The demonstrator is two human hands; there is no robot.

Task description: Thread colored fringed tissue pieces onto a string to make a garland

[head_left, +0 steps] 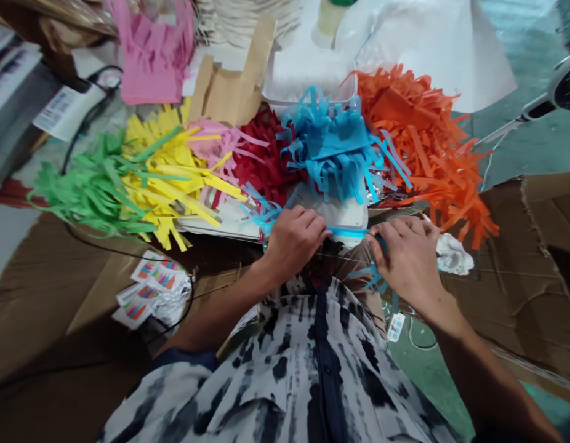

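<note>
Narrow blue paper strip, held taut between both grips

Narrow blue paper strip [347, 232]: looks light, limp and easily torn, so best held close to the fingertips, with no sharp pull. Spans the gap between left grip [292, 243] and right grip [405, 261], each clenched and pinching it. Loose blue paper fringe [261, 218] trails beyond left grip; blue fringed paper bundle [329, 147] lies ahead of both grips; crumpled white paper [453, 255] sits right of right grip

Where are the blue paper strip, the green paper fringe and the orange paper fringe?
blue paper strip [347, 232], head view, middle of the strip
green paper fringe [93, 191], head view, its bunched middle
orange paper fringe [423, 141], head view, its bunched middle
</note>
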